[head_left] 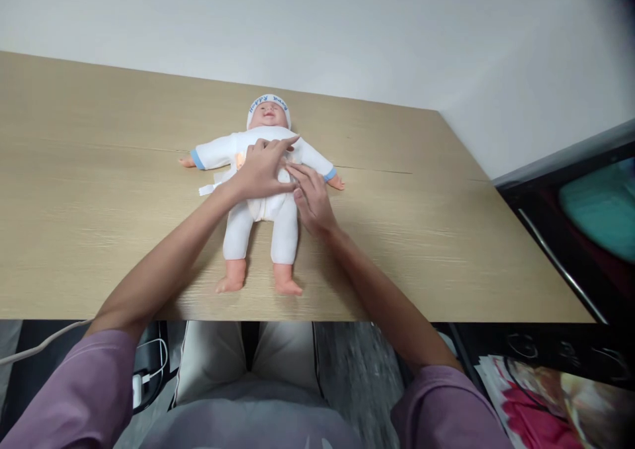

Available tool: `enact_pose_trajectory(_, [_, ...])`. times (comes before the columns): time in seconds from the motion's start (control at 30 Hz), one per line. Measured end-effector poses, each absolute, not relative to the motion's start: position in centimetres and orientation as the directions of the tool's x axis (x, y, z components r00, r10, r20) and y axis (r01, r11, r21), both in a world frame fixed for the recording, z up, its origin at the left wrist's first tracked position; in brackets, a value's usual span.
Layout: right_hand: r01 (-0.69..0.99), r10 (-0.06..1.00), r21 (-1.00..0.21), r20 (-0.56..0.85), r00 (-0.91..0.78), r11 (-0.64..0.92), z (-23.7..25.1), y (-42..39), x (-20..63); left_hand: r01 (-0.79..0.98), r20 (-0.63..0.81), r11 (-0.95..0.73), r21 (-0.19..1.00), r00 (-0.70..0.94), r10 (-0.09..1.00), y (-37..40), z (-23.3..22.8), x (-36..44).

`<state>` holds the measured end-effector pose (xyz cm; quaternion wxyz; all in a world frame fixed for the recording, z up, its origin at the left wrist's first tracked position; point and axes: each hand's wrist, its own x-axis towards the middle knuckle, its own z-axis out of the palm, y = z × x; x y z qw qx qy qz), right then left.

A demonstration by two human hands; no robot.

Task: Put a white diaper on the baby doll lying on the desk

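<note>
A white cord (pixel 34 350) is hanging down at the far left, below the surface's (pixel 99 237) front edge. Next to it, a purple sleeve (pixel 84 389) is showing at the bottom.

The left arm is reaching up & across to the doll (pixel 260 221). The doll is lying on its back in the middle of the light wood surface, head pointing to the wall, feet pointing to the person. It's wearing a white suit w/ blue cuffs & a white hat (pixel 268 101) w/ blue letters. Its arms are sticking out to both sides. A little white strap (pixel 211 186) is lying on the surface just beside the doll's side, under its arm.

The left hand (pixel 260 168) is lying flat on the doll's chest & tummy. Its fingers (pixel 280 146) are stretched out & close together, pressing on the white suit, not wrapped round anything.

The right hand (pixel 311 201) is touching the doll's other side, right by the left hand. Its fingers (pixel 297 171) are a bit bent & pointing in at the suit. Can't tell if they're pinching the cloth or just resting on it.

The doll's bare feet are near the front edge of the surface. The person's pale trousers (pixel 213 363) are showing under the edge.

At the far right, a dark cabinet (pixel 560 237) w/ a silver bar is standing next to the surface, & a pic w/ red in it (pixel 536 403) is lying low in the corner.
</note>
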<state>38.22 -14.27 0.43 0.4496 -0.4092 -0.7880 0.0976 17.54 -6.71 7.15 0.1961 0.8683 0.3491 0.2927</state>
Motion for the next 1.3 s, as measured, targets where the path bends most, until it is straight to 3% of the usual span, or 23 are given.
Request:
enact_pose_trajectory(0.1, [0.525,0.729,-0.554,0.651,-0.210,0.646,1.2,-13.8,38.8,0.312,0.414,-0.633,0.708,0.544,0.730,-7.0,8.7,14.4])
enact_pose_trajectory(0.17, [0.530,0.738,-0.578,0.659,-0.144,0.620,2.1,-13.6,39.0,0.341,0.428,-0.594,0.729,0.451,0.783,-7.4,9.1,11.7])
enact_pose_trajectory(0.3, [0.551,0.737,-0.602,0.675,-0.037,0.578,4.4,-12.6,38.4,0.615,0.297,-0.412,0.672,0.285,0.911,-8.1,7.1,6.2])
enact_pose_trajectory(0.4, [0.574,0.745,-0.577,0.661,-0.089,0.581,6.2,-11.3,36.7,0.773,0.140,-0.272,0.573,0.235,0.962,-8.1,4.5,3.5])
enact_pose_trajectory(0.63, [0.603,0.769,-0.505,0.549,-0.328,0.618,6.9,-8.7,31.9,0.833,-0.023,-0.190,0.520,0.236,0.972,-7.7,2.4,2.9])
enact_pose_trajectory(0.73, [0.622,0.792,-0.510,0.502,-0.346,0.595,6.2,-8.3,31.3,0.777,-0.083,-0.153,0.611,0.254,0.964,-7.1,3.0,2.3])
enact_pose_trajectory(0.83, [0.622,0.809,-0.529,0.477,-0.345,0.577,6.0,-8.1,31.5,0.608,-0.086,-0.112,0.786,0.286,0.954,-6.1,3.8,1.1])
enact_pose_trajectory(0.93, [0.617,0.826,-0.554,0.438,-0.355,0.559,6.1,-7.9,31.8,0.464,-0.080,-0.064,0.884,0.283,0.956,-5.4,4.7,0.6])
enact_pose_trajectory(1.13, [0.603,0.837,-0.582,0.415,-0.356,0.545,6.1,-8.0,31.8,0.335,0.013,-0.113,0.935,0.287,0.958,-5.3,6.6,5.0])
enact_pose_trajectory(1.3, [0.596,0.849,-0.606,0.400,-0.345,0.527,6.3,-7.8,31.8,0.307,0.007,-0.113,0.945,0.328,0.945,-5.3,7.0,10.0])
